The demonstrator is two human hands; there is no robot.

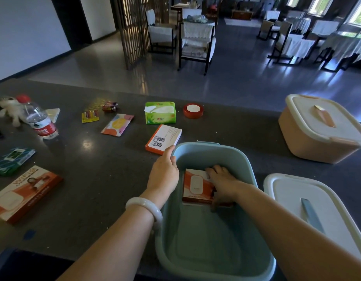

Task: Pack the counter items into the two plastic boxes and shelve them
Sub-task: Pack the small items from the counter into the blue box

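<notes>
Right hand [222,182] grips orange box [195,186] inside blue bin [244,159].

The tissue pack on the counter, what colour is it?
Green and white tissue pack, head view.
</notes>
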